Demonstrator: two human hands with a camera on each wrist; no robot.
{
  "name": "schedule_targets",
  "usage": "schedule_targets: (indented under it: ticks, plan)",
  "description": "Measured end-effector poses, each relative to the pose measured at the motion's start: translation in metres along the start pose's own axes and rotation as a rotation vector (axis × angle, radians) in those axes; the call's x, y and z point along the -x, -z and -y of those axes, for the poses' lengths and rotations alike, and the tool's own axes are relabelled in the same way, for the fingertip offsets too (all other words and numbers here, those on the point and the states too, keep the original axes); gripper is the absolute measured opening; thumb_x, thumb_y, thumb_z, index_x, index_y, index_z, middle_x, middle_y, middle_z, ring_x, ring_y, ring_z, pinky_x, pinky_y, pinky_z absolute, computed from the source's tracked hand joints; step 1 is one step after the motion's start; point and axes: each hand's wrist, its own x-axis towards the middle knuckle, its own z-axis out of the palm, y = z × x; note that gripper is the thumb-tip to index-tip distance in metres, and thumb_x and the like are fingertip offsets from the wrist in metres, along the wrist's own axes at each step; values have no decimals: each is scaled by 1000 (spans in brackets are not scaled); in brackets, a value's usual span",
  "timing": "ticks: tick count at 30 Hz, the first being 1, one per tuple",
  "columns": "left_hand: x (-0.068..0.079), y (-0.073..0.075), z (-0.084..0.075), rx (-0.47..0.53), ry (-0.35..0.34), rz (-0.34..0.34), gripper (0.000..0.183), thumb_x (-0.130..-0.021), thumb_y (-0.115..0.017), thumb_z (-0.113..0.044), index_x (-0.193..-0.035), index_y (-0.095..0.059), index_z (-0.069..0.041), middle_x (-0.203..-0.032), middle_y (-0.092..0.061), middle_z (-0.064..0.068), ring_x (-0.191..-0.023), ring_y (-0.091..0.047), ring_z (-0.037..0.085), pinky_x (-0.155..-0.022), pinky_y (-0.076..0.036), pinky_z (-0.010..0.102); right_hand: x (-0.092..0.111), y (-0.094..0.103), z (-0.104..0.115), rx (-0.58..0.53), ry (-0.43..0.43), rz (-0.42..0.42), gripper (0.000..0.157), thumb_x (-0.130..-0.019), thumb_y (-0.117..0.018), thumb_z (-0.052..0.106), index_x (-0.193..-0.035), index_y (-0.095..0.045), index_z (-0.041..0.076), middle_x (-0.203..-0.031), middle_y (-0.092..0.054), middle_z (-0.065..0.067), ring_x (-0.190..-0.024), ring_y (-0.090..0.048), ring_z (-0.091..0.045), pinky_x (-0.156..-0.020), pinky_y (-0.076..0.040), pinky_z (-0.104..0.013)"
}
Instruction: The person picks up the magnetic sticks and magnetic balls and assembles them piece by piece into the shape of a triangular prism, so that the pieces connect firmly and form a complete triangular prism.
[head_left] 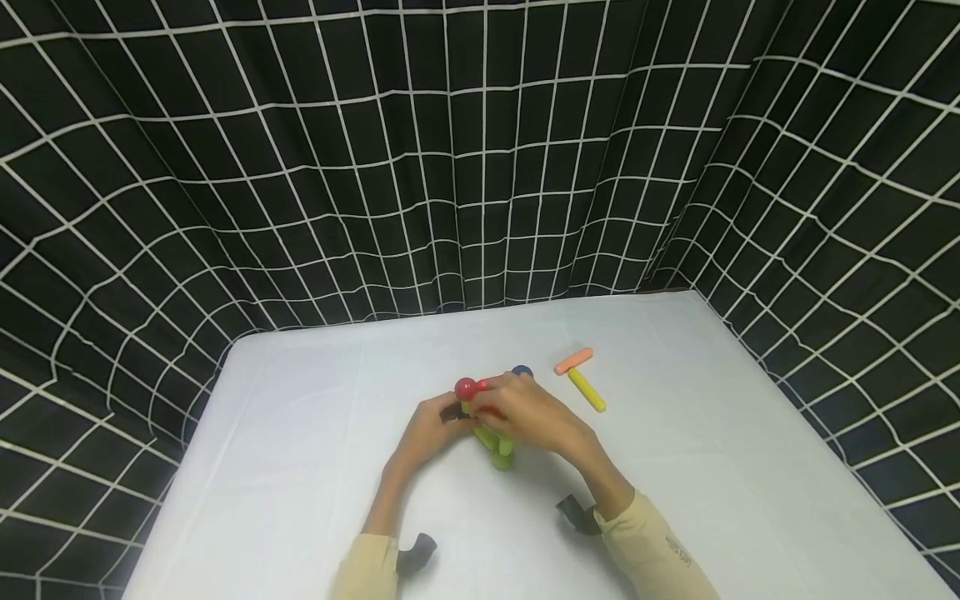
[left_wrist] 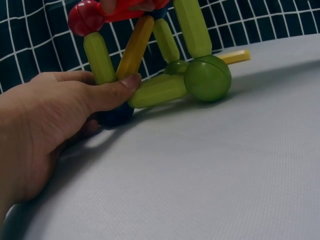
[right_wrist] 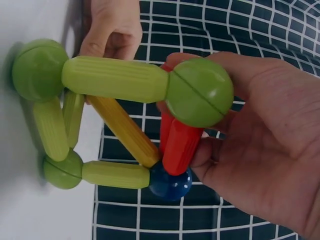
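Note:
Between the hands stands a boxy frame of toy building sticks and balls, with green balls [left_wrist: 207,78], light green sticks [right_wrist: 115,79], a slanting yellow stick [right_wrist: 127,132] and red sticks [right_wrist: 182,147] along its top. A red ball [head_left: 466,388] and a blue ball [right_wrist: 170,181] sit at upper corners. My left hand [head_left: 435,433] grips a lower corner, its thumb over the stick ends beside a dark blue ball [left_wrist: 116,116]. At the top, my right hand [head_left: 528,408] holds a red stick near the red ball; some of its fingertips are hidden behind the frame.
An orange stick [head_left: 573,361] and a yellow stick [head_left: 587,390] lie on the white table [head_left: 712,433], right of and beyond the frame. Black curtains [head_left: 487,167] with a white grid hang behind the table and along both sides.

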Motion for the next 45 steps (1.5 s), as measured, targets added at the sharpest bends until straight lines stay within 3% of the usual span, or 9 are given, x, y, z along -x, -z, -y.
schedule_targets:
  ticks: [7, 12, 15, 20, 26, 29, 32, 37, 45]
  plan:
    - [0, 0, 0, 4, 14, -3, 39, -91, -82, -33, -128, -71, -31, -130, -75, -6, -127, -69, 18, -109, -54, 39, 2, 1, 1, 24, -21, 33, 15, -98, -70, 12, -108, -80, 15, -100, -75, 5, -93, -60, -13, -87, -44, -32]
    - [0, -1, 0, 36, 21, 3, 38, -90, -82, -30, -127, -72, -29, -130, -75, -4, -125, -70, 18, -108, -55, 36, 6, 11, -1, -53, -48, 20, 18, -100, -70, 16, -115, -78, 19, -99, -67, 6, -93, -55, -16, -84, -47, -27]
    - [-1, -2, 0, 42, 28, 1, 38, -90, -82, -30, -126, -72, -30, -127, -76, -5, -122, -71, 18, -106, -56, 38, 11, 22, -8, -94, -112, -48, 18, -100, -69, 14, -116, -75, 16, -101, -64, 4, -96, -58, -18, -85, -53, -28]
    - [-2, -4, 0, 24, 65, -27, 40, -88, -84, -38, -125, -71, -37, -122, -76, -13, -113, -71, 11, -102, -57, 38, 26, 42, -38, -25, -299, -112, 23, -100, -68, 16, -122, -69, 10, -108, -69, -7, -101, -65, -25, -88, -59, -43]
    - [-3, -6, -2, -25, 77, -108, 36, -85, -86, -43, -117, -71, -34, -102, -73, -11, -93, -64, 14, -83, -55, 30, 48, 47, -84, 23, -633, 109, 36, -101, -64, 18, -136, -62, 11, -122, -66, -19, -98, -61, -29, -85, -55, -48]
    - [-3, -7, -2, -51, 85, -136, 31, -86, -86, -42, -111, -70, -31, -91, -67, -9, -87, -60, 15, -75, -52, 27, 54, 43, -101, 49, -740, 212, 49, -98, -69, 16, -144, -55, 6, -126, -63, -25, -93, -59, -31, -81, -54, -49]
    - [-2, -8, -3, -79, 90, -161, 29, -87, -86, -39, -107, -68, -29, -89, -65, -9, -87, -59, 15, -75, -50, 27, 57, 37, -115, 69, -769, 287, 47, -95, -72, 14, -137, -54, -1, -116, -66, -24, -90, -60, -30, -81, -54, -48]
    - [-3, -8, -2, -116, 85, -179, 30, -85, -87, -37, -103, -66, -25, -84, -62, -7, -80, -57, 15, -69, -47, 26, 58, 25, -127, 55, -790, 343, 16, -99, -62, 9, -114, -57, 4, -93, -61, -11, -79, -54, -25, -72, -46, -38]
    - [-2, -7, -4, -116, 109, -147, 40, -81, -88, -50, -97, -61, -26, -78, -57, -5, -71, -51, 14, -59, -41, 24, 61, 32, -117, 54, -850, 436, 15, -100, -57, 8, -114, -62, 8, -99, -64, -10, -85, -55, -25, -76, -47, -40]
